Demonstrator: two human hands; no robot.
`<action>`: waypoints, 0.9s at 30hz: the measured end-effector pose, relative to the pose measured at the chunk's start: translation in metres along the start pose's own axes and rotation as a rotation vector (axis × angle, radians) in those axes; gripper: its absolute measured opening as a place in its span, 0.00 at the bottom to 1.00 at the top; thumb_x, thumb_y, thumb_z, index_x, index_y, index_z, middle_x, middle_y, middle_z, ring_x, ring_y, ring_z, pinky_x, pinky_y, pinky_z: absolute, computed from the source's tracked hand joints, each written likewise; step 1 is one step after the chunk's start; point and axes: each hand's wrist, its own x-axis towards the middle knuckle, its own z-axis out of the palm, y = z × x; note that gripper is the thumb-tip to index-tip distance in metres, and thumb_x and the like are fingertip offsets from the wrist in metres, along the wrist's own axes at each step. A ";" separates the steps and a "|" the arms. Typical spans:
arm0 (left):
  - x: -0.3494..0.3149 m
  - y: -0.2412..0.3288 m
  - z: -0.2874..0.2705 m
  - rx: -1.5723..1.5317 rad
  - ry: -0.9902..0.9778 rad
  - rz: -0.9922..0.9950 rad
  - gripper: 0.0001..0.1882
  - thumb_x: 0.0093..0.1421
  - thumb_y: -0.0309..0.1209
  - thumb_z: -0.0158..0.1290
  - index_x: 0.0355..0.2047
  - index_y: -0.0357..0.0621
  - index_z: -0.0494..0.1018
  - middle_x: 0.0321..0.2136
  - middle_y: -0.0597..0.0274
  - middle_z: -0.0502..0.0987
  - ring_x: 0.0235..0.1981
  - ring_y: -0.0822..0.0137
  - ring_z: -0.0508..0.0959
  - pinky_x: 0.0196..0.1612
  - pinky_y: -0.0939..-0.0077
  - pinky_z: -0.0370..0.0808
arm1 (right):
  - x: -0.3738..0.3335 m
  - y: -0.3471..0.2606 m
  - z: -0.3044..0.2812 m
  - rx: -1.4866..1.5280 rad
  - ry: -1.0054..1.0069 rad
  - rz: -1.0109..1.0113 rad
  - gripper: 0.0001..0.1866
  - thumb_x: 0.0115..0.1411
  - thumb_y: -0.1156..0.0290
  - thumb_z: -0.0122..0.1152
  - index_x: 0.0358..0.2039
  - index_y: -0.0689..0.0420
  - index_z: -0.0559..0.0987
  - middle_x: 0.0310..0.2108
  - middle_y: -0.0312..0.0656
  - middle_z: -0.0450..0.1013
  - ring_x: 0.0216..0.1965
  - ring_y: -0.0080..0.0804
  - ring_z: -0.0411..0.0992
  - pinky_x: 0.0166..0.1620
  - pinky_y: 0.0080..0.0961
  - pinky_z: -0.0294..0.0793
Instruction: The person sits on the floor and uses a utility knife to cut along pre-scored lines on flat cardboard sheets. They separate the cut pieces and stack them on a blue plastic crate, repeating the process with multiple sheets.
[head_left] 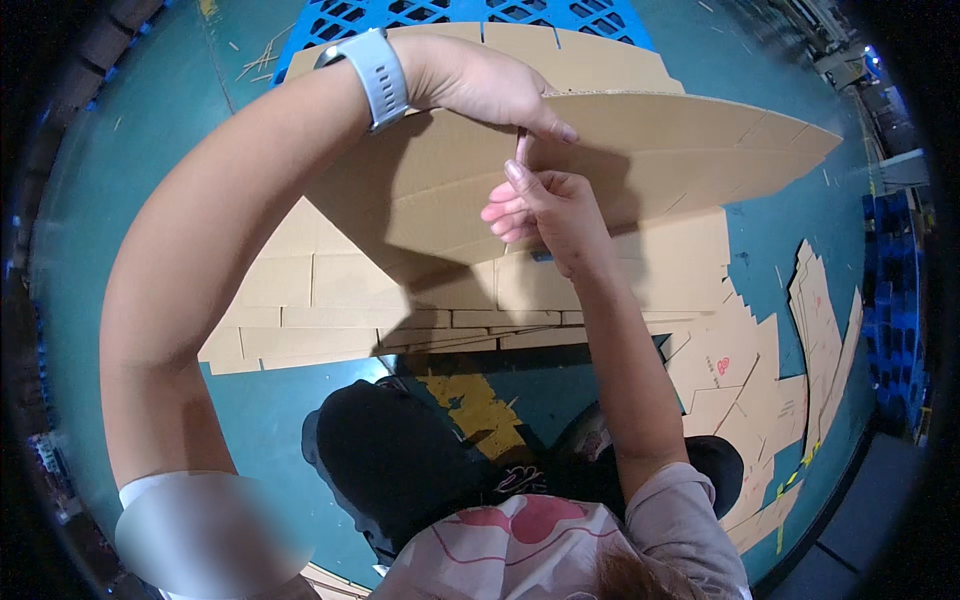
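A large brown cardboard sheet point(700, 135) stands tilted up in front of me, creased along its length and narrowing toward the right. Over its top edge reaches my left hand point(480, 82), closed on the edge with the thumb on the near face; a watch with a pale strap is on that wrist. Just below it, my right hand point(560, 208) is closed in a pinch close to the sheet, thumb pressed to the fingers. A narrow sliver shows between the two hands, too small to tell what it is. Beneath the sheet lies a stack of flat cardboard point(330, 275).
A blue plastic pallet point(400, 12) shows under the stack at the far side. Loose cardboard pieces point(720, 400) spread over the green floor point(90, 250) to the right. More blue pallets point(895, 300) stand at the right rim. Yellow floor paint point(480, 410) lies near my knees.
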 end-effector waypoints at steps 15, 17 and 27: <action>-0.013 0.033 0.016 0.193 -0.003 0.116 0.27 0.66 0.48 0.39 0.37 0.34 0.76 0.29 0.50 0.79 0.31 0.60 0.76 0.44 0.71 0.70 | -0.021 0.000 0.013 0.210 0.212 0.022 0.15 0.58 0.67 0.49 0.21 0.62 0.76 0.18 0.45 0.73 0.15 0.25 0.66 0.20 0.25 0.68; -0.017 0.038 0.021 0.117 0.013 0.109 0.27 0.65 0.50 0.42 0.34 0.32 0.73 0.26 0.49 0.74 0.28 0.64 0.72 0.37 0.71 0.69 | -0.022 0.005 0.018 0.188 0.261 -0.059 0.14 0.56 0.69 0.50 0.18 0.61 0.75 0.16 0.44 0.72 0.14 0.25 0.66 0.20 0.25 0.67; -0.018 0.040 0.019 0.015 0.026 -0.055 0.30 0.64 0.52 0.42 0.40 0.31 0.74 0.31 0.49 0.78 0.33 0.60 0.76 0.42 0.68 0.71 | -0.028 0.015 0.058 -1.128 0.123 -1.264 0.09 0.48 0.70 0.59 0.15 0.56 0.72 0.15 0.39 0.71 0.16 0.30 0.69 0.21 0.27 0.70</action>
